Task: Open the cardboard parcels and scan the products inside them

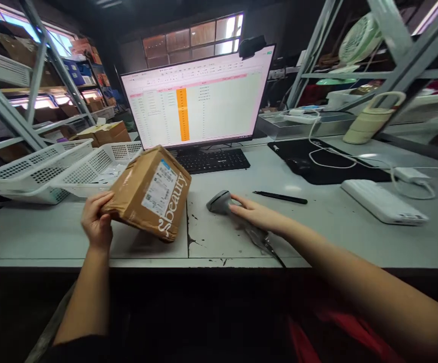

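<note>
My left hand (97,219) grips the lower left corner of a brown cardboard box (130,194), fingers over the top and thumb below. The box is tilted, with its white shipping label (160,189) and the printed word "beauty" facing me. My right hand (257,214) is closed over a grey handheld barcode scanner (219,200). Its head points left toward the box, and its cable trails to the table's front edge. Part of the scanner's handle is hidden under my palm. Beyond my right hand lies a black slim utility knife (280,197).
A monitor (226,106) showing a spreadsheet stands behind a black keyboard (219,160). White plastic baskets (71,179) are at the left. To the right are a black mat with a mouse (299,165), a white power bank (383,201), cables and a cream bottle (370,121).
</note>
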The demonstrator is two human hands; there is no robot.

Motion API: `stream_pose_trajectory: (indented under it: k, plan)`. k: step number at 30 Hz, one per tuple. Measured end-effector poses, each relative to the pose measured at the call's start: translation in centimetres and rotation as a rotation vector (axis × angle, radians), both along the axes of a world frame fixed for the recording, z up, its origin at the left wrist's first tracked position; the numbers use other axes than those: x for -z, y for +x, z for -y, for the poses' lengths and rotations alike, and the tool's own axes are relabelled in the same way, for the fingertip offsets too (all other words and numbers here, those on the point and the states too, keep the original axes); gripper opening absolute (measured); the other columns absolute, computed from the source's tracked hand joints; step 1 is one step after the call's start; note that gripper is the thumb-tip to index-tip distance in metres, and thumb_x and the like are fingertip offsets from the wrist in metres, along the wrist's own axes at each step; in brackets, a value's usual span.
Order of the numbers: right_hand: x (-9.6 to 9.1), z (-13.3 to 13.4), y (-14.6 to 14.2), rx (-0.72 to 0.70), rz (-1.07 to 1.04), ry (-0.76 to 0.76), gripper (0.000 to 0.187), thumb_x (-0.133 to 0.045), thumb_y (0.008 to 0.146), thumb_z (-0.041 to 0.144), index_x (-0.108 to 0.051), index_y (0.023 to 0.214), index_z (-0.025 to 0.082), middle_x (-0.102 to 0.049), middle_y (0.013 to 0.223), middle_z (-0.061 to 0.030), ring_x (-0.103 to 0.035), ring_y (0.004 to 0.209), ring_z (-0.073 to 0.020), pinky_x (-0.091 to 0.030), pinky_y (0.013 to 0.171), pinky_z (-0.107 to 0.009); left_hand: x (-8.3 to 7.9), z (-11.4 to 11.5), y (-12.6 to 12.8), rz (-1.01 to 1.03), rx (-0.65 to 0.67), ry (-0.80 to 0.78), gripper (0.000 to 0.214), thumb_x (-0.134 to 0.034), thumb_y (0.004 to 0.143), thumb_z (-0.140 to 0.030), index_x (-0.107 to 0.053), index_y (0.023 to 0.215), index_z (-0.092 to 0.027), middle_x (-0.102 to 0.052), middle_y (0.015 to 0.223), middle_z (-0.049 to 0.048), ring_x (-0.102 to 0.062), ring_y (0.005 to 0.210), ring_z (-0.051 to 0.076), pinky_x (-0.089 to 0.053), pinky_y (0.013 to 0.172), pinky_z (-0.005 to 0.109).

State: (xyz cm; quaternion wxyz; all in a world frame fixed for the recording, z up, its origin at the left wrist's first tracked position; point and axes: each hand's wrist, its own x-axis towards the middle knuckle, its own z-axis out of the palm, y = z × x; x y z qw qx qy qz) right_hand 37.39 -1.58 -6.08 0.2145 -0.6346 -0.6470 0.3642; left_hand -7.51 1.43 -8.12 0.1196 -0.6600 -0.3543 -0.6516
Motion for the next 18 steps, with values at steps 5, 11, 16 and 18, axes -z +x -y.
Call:
stream_pose_trajectory:
  k: [5, 11, 16, 18]
  plan:
    - [0.3, -8.0, 3.8, 0.001, 0.654, 0.319, 0.043, -0.041, 0.103, 0.03, -0.076, 0.124, 0.013, -0.071, 0.136, -0.0182, -0.061, 0.132, -0.0355, -0.049, 0.111, -0.05, 2.4, 1.8, -1.5, 0.029, -0.107, 0.066, 0.043, -0.07, 0.085, -0.062, -0.076, 0.124, -0.045, -0.076, 0.119, 0.0003, -0.071, 0.112, 0.035, -0.056, 0.106, 0.063]
    - [2.4, -15.6, 4.3, -0.021, 0.783, 0.384, 0.035, -0.05, 0.091, 0.014, -0.073, 0.118, 0.013, -0.048, 0.166, -0.0127, -0.036, 0.156, -0.0373, -0.027, 0.13, -0.057, 3.9, 3.3, -1.1, 0.164, -0.217, 0.032, 0.053, -0.065, 0.083, -0.031, -0.069, 0.128, -0.06, -0.072, 0.132, -0.0134, -0.069, 0.124, 0.037, -0.055, 0.112, 0.065]
    - [3.2, -17.9, 3.4, 0.008, 0.819, 0.409, 0.032, -0.049, 0.092, 0.016, -0.07, 0.115, 0.013, -0.064, 0.148, -0.0162, -0.042, 0.151, -0.037, -0.027, 0.129, -0.059, 3.8, 4.2, -0.8, 0.148, -0.207, -0.033, 0.059, -0.059, 0.084, -0.03, -0.065, 0.133, -0.063, -0.068, 0.138, -0.0171, -0.065, 0.131, 0.038, -0.051, 0.119, 0.065]
    - [3.3, -18.3, 3.4, 0.021, 0.823, 0.425, 0.031, -0.048, 0.092, 0.018, -0.07, 0.113, 0.012, -0.069, 0.139, -0.0183, -0.045, 0.148, -0.0379, -0.028, 0.127, -0.06, 3.7, 4.5, -1.0, 0.116, -0.206, -0.077, 0.063, -0.055, 0.084, -0.03, -0.06, 0.136, -0.065, -0.065, 0.142, -0.0159, -0.062, 0.135, 0.04, -0.049, 0.12, 0.068]
